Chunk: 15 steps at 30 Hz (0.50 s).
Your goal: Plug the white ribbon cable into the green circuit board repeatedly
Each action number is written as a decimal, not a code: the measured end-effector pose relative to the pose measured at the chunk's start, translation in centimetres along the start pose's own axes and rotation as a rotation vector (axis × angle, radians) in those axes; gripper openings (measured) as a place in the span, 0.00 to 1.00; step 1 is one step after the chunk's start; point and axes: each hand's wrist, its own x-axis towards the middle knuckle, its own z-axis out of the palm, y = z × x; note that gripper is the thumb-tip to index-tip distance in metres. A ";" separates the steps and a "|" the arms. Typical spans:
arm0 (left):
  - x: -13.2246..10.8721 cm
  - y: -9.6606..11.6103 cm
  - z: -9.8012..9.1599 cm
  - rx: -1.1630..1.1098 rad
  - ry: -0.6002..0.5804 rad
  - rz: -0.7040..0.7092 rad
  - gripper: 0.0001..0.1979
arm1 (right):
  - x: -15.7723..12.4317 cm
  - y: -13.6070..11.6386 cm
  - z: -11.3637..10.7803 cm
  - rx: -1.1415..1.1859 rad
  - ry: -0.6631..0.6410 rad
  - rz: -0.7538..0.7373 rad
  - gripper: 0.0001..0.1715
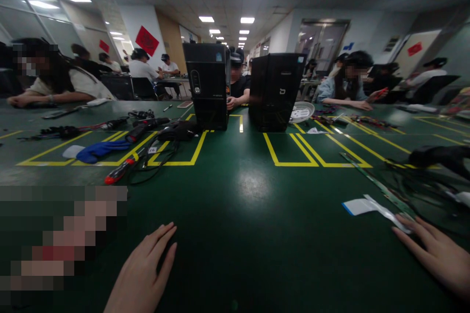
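My left hand rests low on the green table, fingers stretched forward and nothing in them. At the right edge, my right hand has its fingers extended over the near end of a long, narrow green circuit board. A white flat ribbon cable with a blue end lies beside that board, its near part under my fingertips. Whether the fingers press on the cable or only touch it is hard to see. A red-and-black screwdriver lies beyond my left hand.
Two black computer towers stand mid-table, a person behind them. Left are blue gloves, a black power tool and cables. Right are black cables and a white basket. Yellow tape marks rectangles. Co-workers sit on both sides.
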 end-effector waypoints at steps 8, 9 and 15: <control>0.0 -0.4 0.3 0.002 -0.004 0.009 0.27 | -0.4 -2.5 -2.1 0.073 -0.082 0.131 0.39; 0.0 -0.3 0.3 -0.002 -0.003 0.008 0.27 | -0.6 -2.5 -2.2 0.079 -0.063 0.108 0.38; 0.1 0.7 -0.2 -0.025 0.054 0.010 0.27 | -1.3 -4.0 -1.7 0.174 -0.019 -0.193 0.33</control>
